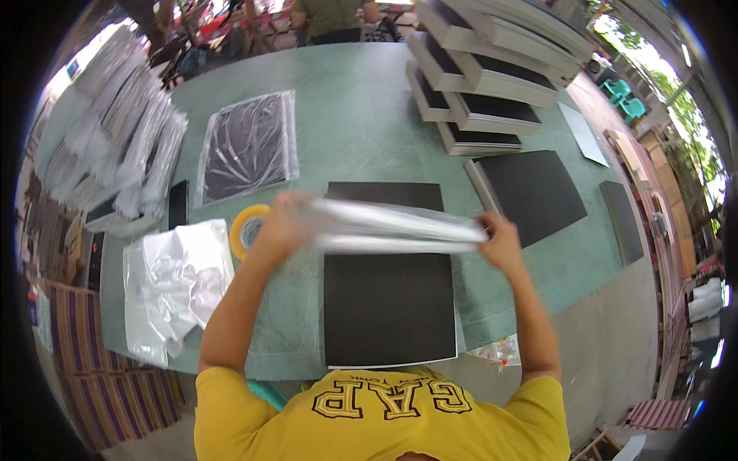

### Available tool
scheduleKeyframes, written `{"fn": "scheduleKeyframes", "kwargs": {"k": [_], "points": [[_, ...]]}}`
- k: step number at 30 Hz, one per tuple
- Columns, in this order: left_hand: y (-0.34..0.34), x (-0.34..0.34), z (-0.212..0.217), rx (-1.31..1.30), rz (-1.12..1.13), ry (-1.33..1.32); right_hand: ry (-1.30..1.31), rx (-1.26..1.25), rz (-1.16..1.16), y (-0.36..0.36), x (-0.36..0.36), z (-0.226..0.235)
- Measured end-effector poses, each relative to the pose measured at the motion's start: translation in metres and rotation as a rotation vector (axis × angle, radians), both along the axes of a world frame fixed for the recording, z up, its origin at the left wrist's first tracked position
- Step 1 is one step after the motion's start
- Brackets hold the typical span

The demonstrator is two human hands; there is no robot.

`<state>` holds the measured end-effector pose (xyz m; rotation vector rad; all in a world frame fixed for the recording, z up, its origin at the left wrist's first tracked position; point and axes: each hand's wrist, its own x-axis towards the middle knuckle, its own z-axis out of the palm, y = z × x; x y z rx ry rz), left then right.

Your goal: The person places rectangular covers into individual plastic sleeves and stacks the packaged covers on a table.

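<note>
Stretched between my two hands is a clear plastic bag (396,223), smeared by motion. My left hand (286,223) is closed on one end of it. At the other end my right hand (498,240) grips it, fingers curled round the edge. Under the bag, in front of me, lies a flat black board (389,311) with a pale edge, its middle covered by the bag. A roll of yellow tape (240,230) rests beside my left wrist. Left of it, a crumpled pile of clear plastic bags (181,280) is spread on the table.
On the green table (346,100), a plastic-wrapped black panel (250,146) lies at far left, beside a tall stack of wrapped panels (115,138). Black boards (530,196) and stacked black-and-white trays (492,111) occupy the right. A person (330,19) stands across the table.
</note>
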<state>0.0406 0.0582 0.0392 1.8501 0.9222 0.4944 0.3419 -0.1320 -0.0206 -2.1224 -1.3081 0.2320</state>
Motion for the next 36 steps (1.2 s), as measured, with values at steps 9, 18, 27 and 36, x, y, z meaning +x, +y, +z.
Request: {"fn": "scheduleKeyframes", "kwargs": {"k": [9, 18, 27, 36], "points": [[0.078, 0.036, -0.139, 0.469, 0.043, 0.157, -0.037, 0.062, 0.144, 0.091, 0.037, -0.076], [0.097, 0.033, -0.139, 0.456, -0.06, 0.178, -0.14, -0.097, 0.328, 0.115, 0.041, -0.068], [0.06, 0.016, -0.046, 0.653, 0.101, -0.011, -0.068, 0.254, 0.227, 0.102, 0.027, -0.015], [0.084, -0.026, -0.001, -0.427, -0.169, -0.639, 1.308, 0.2, 0.584, 0.095, 0.053, 0.071]]}}
